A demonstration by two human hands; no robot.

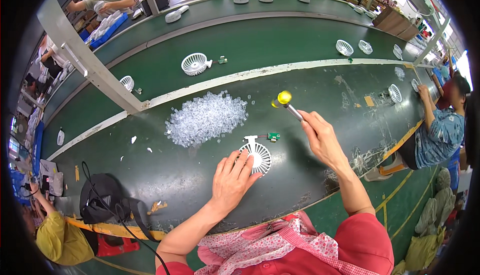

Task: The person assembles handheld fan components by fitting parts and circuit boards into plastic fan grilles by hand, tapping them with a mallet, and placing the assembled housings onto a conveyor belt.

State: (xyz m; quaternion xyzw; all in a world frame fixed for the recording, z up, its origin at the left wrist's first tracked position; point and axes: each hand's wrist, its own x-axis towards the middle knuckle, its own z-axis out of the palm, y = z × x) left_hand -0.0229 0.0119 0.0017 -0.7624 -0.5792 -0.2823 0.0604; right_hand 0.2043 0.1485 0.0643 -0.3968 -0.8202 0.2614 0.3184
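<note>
My left hand (231, 179) lies flat on the green bench, fingers spread, its fingertips pressing the edge of a white round fan grille (256, 156). A small green circuit board (273, 136) on thin wires lies just beyond the grille. My right hand (322, 137) is raised over the bench and grips the metal handle of a small mallet with a yellow head (283, 98). The mallet head hangs above and beyond the grille. A heap of small clear plastic parts (206, 117) lies to the left of the grille.
A white post (90, 60) slants down to the bench at left. Another fan grille (195, 63) rides the green conveyor behind, with more grilles (344, 47) farther right. A black bag (102, 198) lies at the near left. A person (439, 125) sits to the right.
</note>
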